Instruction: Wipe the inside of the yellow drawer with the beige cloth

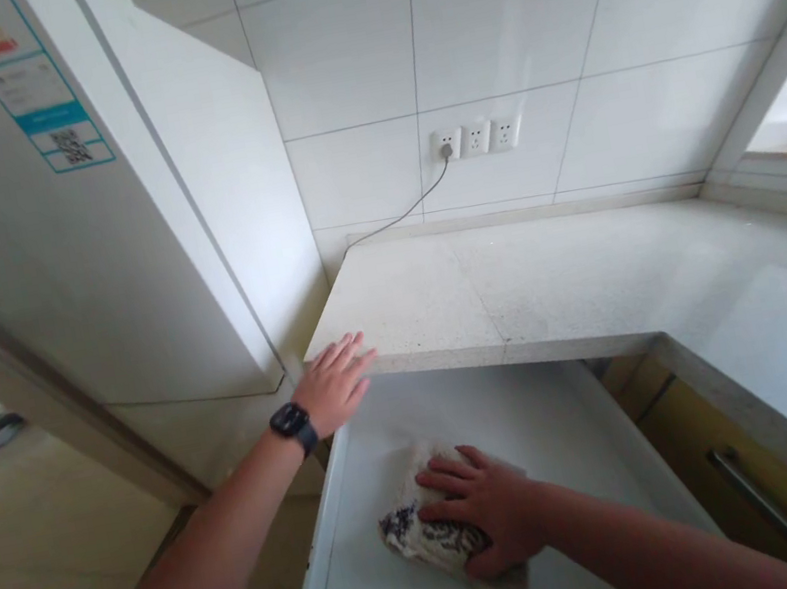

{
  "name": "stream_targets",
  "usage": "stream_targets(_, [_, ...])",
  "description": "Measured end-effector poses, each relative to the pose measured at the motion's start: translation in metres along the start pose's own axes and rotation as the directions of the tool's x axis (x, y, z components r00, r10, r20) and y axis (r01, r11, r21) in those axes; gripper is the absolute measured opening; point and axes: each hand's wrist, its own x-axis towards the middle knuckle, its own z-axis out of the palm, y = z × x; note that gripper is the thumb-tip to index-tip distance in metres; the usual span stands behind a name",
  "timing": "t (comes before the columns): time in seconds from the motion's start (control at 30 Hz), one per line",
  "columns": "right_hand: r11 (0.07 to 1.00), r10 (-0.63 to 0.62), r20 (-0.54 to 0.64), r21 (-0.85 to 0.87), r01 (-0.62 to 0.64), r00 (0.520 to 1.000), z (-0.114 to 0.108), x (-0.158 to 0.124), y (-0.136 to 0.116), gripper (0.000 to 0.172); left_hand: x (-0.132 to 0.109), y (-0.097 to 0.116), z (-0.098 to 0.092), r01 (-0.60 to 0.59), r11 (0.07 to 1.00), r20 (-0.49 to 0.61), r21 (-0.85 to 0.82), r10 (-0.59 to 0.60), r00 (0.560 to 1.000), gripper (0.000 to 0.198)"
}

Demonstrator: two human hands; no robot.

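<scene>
**Cloth pressed flat in an open white drawer**

White wall tiles point(505, 21) back a pale stone bench point(550, 277) in a kitchen corner. Below the bench edge a white drawer point(383, 581) stands pulled out. The right hand point(489, 511) lies palm down inside it, fingers spread and pressing on a folded cloth point(424, 533), cream with a dark speckled patch; it rests on the cloth rather than gripping it. The cloth sits on the drawer floor, nearer the front and left wall. The left hand point(333, 381) reaches forward with the arm nearly straight, open and flat, fingertips on the bench's front left corner, grasping nothing. A black watch point(293, 424) circles that wrist. Left of it stands a white fridge point(49, 243) bearing a blue-edged energy label point(26, 85) with coloured bars and a QR code; its print is too small to read. On the wall, a socket strip point(477, 138) holds one plugged cable point(409, 210).
</scene>
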Motion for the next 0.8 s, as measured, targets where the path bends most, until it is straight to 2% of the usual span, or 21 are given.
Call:
stream_targets(0.03, [0.999,0.033,-0.014,-0.010,-0.033,0.999,-0.001,-0.005,0.004,0.085,-0.022,0.009,-0.003,-0.038,0.999,0.021,-0.013,0.038,0.999,0.052])
stream_targets(0.1, [0.994,0.100,-0.043,-0.031,-0.102,0.994,0.000,-0.014,0.012,0.086,-0.069,0.026,-0.006,-0.071,0.992,0.135,-0.102,0.084,0.987,0.054])
stream_targets(0.13, [0.991,0.129,-0.058,-0.039,-0.132,0.990,0.000,-0.016,0.018,0.087,-0.091,0.034,-0.007,-0.093,0.981,0.227,-0.171,0.132,0.965,0.056])
stream_targets(0.2, [0.983,0.172,-0.090,-0.050,-0.177,0.981,0.001,-0.017,0.030,0.085,-0.129,0.050,-0.009,-0.062,0.958,0.377,-0.281,0.169,0.911,0.060])
stream_targets(0.3, [0.967,0.236,-0.135,-0.068,-0.246,0.962,-0.003,-0.010,0.053,0.081,-0.162,0.067,-0.009,0.062,0.935,0.551,-0.348,0.150,0.821,0.055])
stream_targets(0.37, [0.943,0.305,-0.176,-0.081,-0.322,0.936,-0.006,-0.002,0.068,0.079,-0.170,0.073,-0.003,0.116,0.926,0.611,-0.360,0.140,0.779,0.054])
stream_targets(0.43, [0.903,0.398,-0.220,-0.081,-0.423,0.891,-0.009,0.009,0.081,0.078,-0.172,0.075,0.007,0.095,0.915,0.620,-0.392,0.187,0.762,0.053])
stream_targets(0.57, [0.780,0.589,-0.295,-0.037,-0.625,0.752,-0.007,0.038,0.095,0.077,-0.174,0.079,0.023,-0.062,0.859,0.499,-0.508,0.352,0.792,0.053])
stream_targets(0.63, [0.725,0.651,-0.317,-0.013,-0.689,0.690,-0.004,0.056,0.094,0.078,-0.171,0.084,0.020,-0.030,0.851,0.499,-0.525,0.335,0.799,0.053])
stream_targets(0.7, [0.727,0.648,-0.322,-0.009,-0.687,0.690,0.000,0.074,0.088,0.081,-0.165,0.092,0.011,0.087,0.864,0.584,-0.497,0.259,0.769,0.054])
stream_targets(0.8, [0.808,0.552,-0.299,-0.038,-0.588,0.778,0.007,0.095,0.073,0.085,-0.149,0.107,-0.001,0.173,0.875,0.666,-0.452,0.203,0.717,0.058])
